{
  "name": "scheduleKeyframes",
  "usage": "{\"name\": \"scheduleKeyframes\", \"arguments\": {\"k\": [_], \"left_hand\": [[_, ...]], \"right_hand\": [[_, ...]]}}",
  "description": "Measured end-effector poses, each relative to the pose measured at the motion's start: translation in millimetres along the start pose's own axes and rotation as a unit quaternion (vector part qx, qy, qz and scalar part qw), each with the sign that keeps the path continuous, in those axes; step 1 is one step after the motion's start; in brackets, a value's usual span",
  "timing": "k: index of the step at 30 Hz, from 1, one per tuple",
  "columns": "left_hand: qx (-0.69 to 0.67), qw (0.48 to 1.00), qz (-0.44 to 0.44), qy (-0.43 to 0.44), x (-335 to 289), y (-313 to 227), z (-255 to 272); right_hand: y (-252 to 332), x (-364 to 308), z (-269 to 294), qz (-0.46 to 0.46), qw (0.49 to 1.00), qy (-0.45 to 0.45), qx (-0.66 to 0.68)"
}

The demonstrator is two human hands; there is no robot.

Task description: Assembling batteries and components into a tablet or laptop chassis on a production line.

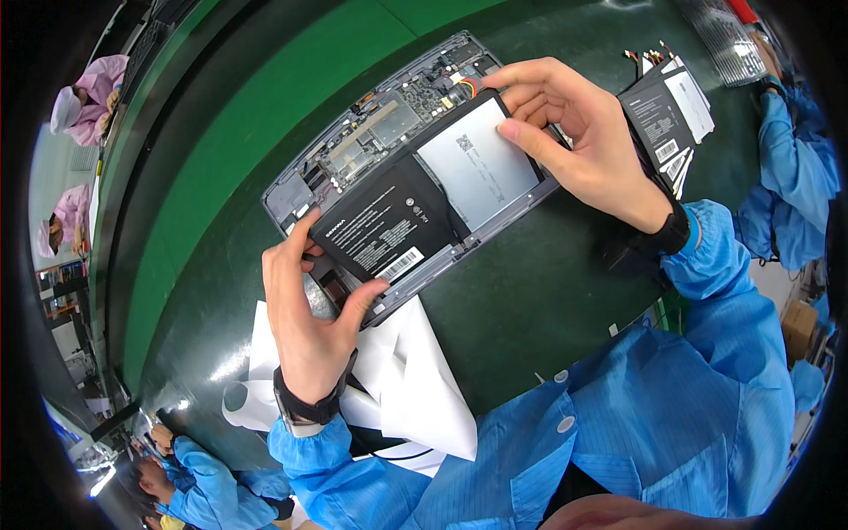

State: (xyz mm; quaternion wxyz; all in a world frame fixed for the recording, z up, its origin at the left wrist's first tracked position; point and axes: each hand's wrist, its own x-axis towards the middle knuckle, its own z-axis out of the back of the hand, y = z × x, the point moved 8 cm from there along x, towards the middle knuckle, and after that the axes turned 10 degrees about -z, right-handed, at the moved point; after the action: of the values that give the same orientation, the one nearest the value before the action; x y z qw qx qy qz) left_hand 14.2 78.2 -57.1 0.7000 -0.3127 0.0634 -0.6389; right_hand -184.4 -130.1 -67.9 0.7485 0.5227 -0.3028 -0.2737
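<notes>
A grey laptop base (408, 290), its inside exposed, lies tilted in the middle of the head view. Over its near half sits a flat battery pack (389, 221), with a black labelled left part and a silver right part. My left hand (305, 322) grips the pack's left end, thumb by the near corner and fingers at the far one. At the other end my right hand (574, 132) holds the pack's right edge between thumb and fingers. Coloured wires (465, 87) show by its index finger. A circuit board (389, 124) fills the base's far half.
More battery packs (658, 119) are fanned out in a stack at the right. White sheets (411, 380) lie near my left wrist on the dark green table (530, 291). A clear plastic tray (720, 44) stands far right. People in blue and pink work around.
</notes>
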Motion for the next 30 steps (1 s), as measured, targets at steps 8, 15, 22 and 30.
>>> {"name": "scheduleKeyframes", "arguments": {"k": [8, 15, 22, 30], "left_hand": [[0.031, 0.998, -0.045, 0.038, 3.1, -12.6, -2.7], [0.053, 0.997, -0.052, 0.018, 1.0, -16.5, -1.7], [0.090, 0.994, -0.056, 0.039, -0.8, -13.4, -6.1], [0.090, 0.994, -0.035, 0.057, -0.6, -8.0, -7.6]], "right_hand": [[-6.7, -4.3, -6.5, 0.016, 0.998, -0.041, 0.033], [1.6, -4.0, -3.8, 0.064, 0.992, -0.068, -0.087], [18.4, -2.7, -11.7, 0.122, 0.953, -0.075, -0.267], [15.2, 0.2, -14.8, 0.093, 0.954, -0.056, -0.281]]}}
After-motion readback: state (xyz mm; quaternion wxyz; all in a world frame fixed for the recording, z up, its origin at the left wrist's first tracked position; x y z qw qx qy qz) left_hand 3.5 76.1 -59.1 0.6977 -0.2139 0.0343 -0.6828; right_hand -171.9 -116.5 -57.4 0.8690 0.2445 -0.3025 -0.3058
